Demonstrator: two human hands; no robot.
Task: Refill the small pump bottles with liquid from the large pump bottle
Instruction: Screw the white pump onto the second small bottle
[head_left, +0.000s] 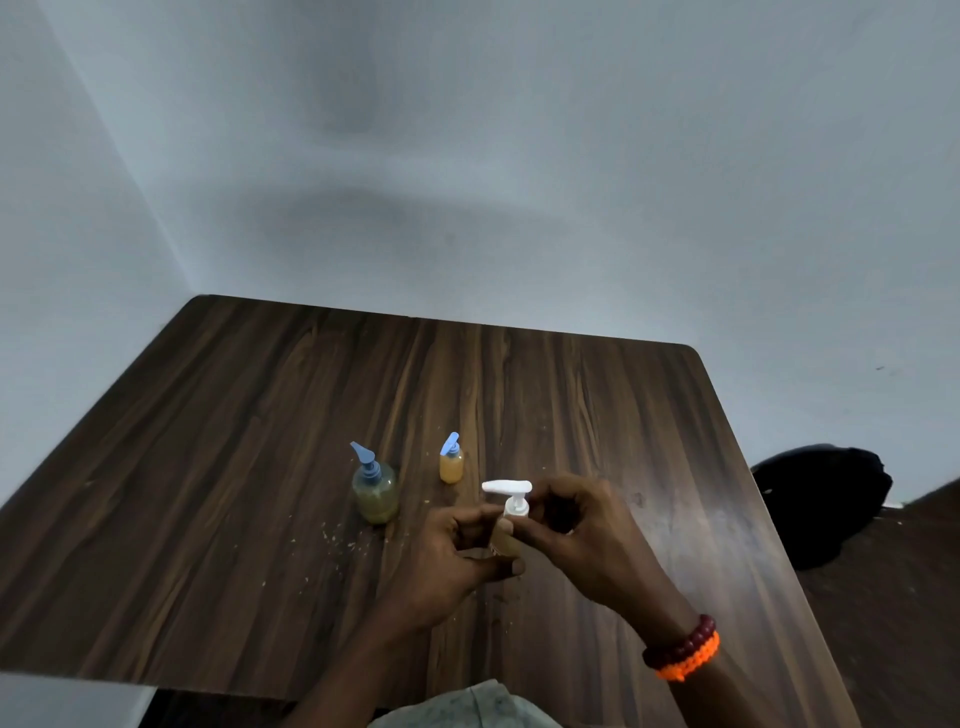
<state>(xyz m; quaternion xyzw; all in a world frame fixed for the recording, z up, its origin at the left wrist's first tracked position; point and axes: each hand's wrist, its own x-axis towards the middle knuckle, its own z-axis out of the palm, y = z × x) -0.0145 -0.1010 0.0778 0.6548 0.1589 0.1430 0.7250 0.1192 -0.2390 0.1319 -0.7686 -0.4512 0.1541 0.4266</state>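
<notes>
Our left hand (457, 551) is curled around the body of a small bottle with a white pump (508, 512), fingers closed on its amber lower half so that most of the body is hidden behind them, the thumb lying low at the front. Our right hand (582, 530) comes in from the other side, its fingertips pinched at the white collar just under the pump head, the rest of the hand loosely cupped. The white spout sticks out sideways toward our left, above both hands, and the bottle sits upright between them, near the middle of the dark wooden table (208, 467); whether its base touches the wood we cannot tell. Beyond the left hand, well apart from it, stands the large bottle with a blue pump (375, 491), rounded, clear, filled with a yellowish-green liquid. To its right, and just past our held bottle, stands a small bottle with a blue pump (451, 461), holding orange liquid. Pale crumbs are scattered on the wood near the large bottle. On our right wrist sit a dark red beaded bracelet (680, 642) and an orange woven band (693, 660).
</notes>
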